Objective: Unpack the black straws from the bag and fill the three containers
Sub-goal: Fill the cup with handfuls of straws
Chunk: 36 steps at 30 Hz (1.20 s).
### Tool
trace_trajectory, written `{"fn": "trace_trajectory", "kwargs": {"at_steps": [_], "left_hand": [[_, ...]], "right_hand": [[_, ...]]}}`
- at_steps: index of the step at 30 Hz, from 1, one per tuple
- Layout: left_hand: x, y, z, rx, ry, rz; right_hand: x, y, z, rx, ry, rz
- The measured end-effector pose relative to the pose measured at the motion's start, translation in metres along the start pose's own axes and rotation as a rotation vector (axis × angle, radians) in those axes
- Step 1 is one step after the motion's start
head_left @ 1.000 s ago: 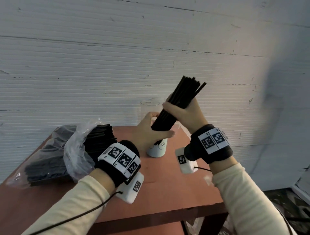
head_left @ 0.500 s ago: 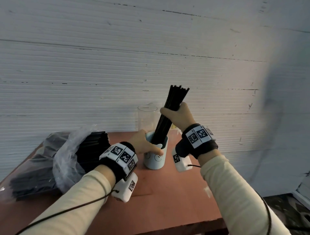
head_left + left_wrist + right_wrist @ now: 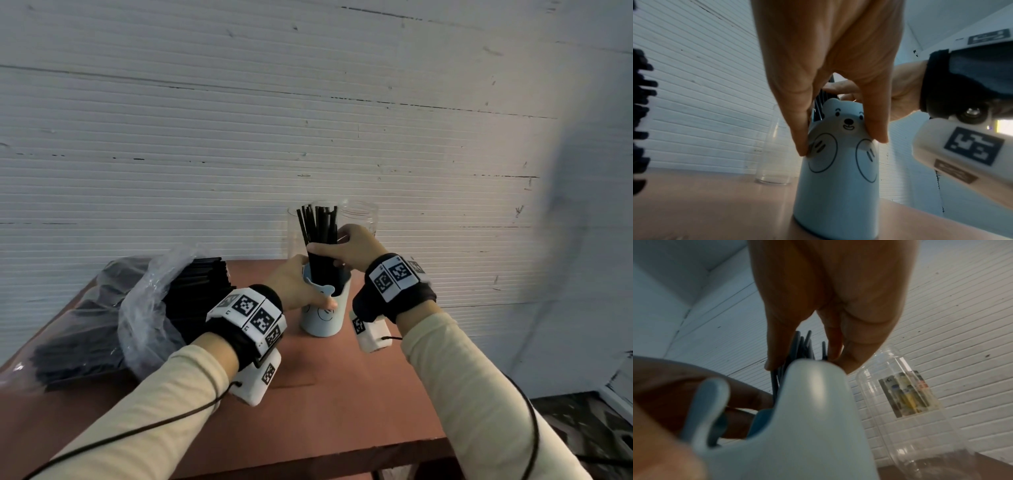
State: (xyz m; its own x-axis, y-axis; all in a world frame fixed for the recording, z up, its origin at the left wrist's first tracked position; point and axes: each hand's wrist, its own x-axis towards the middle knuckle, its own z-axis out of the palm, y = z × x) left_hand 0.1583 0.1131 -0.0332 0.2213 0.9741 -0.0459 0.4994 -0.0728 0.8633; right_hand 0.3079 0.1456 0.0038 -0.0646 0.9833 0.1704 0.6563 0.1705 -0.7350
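Observation:
A pale blue bear-faced cup stands upright on the reddish table. My left hand grips its upper part, thumb and fingers on either side. A bundle of black straws stands in the cup, and my right hand holds the bundle just above the rim. Behind stand two clear containers, a glass and a labelled jar. The clear plastic bag with the other black straws lies at the left.
A white ribbed wall runs right behind the table. The table's right edge and front edge drop to a dark floor. Cables trail from both wrist cameras.
My right hand has lowered the straw bundle from above into the blue cup and slid down toward the rim. My left hand moved from the bundle to the cup and stays there.

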Motion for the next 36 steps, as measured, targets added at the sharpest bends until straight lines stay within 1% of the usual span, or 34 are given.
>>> {"fn": "trace_trajectory", "kwargs": {"at_steps": [4, 7, 9, 10, 12, 14, 15, 17, 19, 20, 22, 23, 24, 25, 26, 27, 28, 29, 31, 33, 36], "left_hand": [[0.000, 0.001, 0.000, 0.014, 0.015, -0.006], [-0.004, 0.002, -0.002, 0.007, -0.030, 0.022], [-0.009, 0.002, -0.004, 0.031, -0.049, 0.031], [-0.011, 0.000, -0.005, 0.042, -0.033, 0.034], [-0.018, -0.002, -0.010, 0.052, 0.057, 0.028], [-0.032, -0.004, -0.020, 0.018, 0.198, 0.039], [-0.041, -0.005, -0.027, -0.011, 0.282, 0.078], [-0.062, -0.010, -0.044, -0.007, 0.468, 0.181], [-0.081, -0.018, -0.064, 0.049, 0.638, 0.266], [-0.089, -0.024, -0.074, 0.105, 0.698, 0.283], [-0.103, -0.039, -0.094, 0.265, 0.767, 0.250], [-0.109, -0.045, -0.102, 0.363, 0.782, 0.191], [-0.115, -0.050, -0.109, 0.460, 0.764, 0.097], [-0.121, -0.057, -0.114, 0.546, 0.697, -0.024], [-0.126, -0.063, -0.117, 0.621, 0.597, -0.140], [-0.130, -0.070, -0.120, 0.683, 0.485, -0.219], [-0.132, -0.075, -0.122, 0.703, 0.385, -0.248], [-0.135, -0.080, -0.124, 0.682, 0.315, -0.230], [-0.137, -0.084, -0.128, 0.597, 0.230, -0.146], [-0.140, -0.082, -0.131, 0.571, 0.204, -0.097], [-0.140, -0.078, -0.136, 0.599, 0.203, -0.049]], "right_hand": [[-0.002, 0.004, -0.002, 0.006, 0.044, -0.018], [-0.008, 0.002, -0.006, 0.004, 0.083, -0.003], [-0.014, -0.001, -0.009, -0.014, 0.175, -0.032], [-0.019, -0.005, -0.009, -0.010, 0.233, -0.062], [-0.029, -0.014, -0.004, 0.025, 0.345, -0.156], [-0.040, -0.027, 0.006, 0.065, 0.442, -0.290], [-0.046, -0.034, 0.012, 0.075, 0.466, -0.357], [-0.057, -0.048, 0.027, 0.068, 0.422, -0.443], [-0.061, -0.059, 0.047, 0.088, 0.288, -0.450], [-0.061, -0.063, 0.057, 0.105, 0.201, -0.423], [-0.060, -0.072, 0.077, 0.117, -0.010, -0.333], [-0.059, -0.075, 0.088, 0.110, -0.122, -0.292], [-0.059, -0.078, 0.098, 0.085, -0.221, -0.274], [-0.059, -0.081, 0.108, 0.047, -0.297, -0.277], [-0.061, -0.084, 0.116, 0.003, -0.351, -0.292], [-0.062, -0.086, 0.124, -0.036, -0.385, -0.319], [-0.064, -0.088, 0.131, -0.076, -0.401, -0.344], [-0.065, -0.090, 0.136, -0.113, -0.403, -0.367], [-0.068, -0.093, 0.141, -0.183, -0.377, -0.387], [-0.069, -0.094, 0.142, -0.211, -0.331, -0.424], [-0.071, -0.095, 0.138, -0.156, -0.268, -0.437]]}}
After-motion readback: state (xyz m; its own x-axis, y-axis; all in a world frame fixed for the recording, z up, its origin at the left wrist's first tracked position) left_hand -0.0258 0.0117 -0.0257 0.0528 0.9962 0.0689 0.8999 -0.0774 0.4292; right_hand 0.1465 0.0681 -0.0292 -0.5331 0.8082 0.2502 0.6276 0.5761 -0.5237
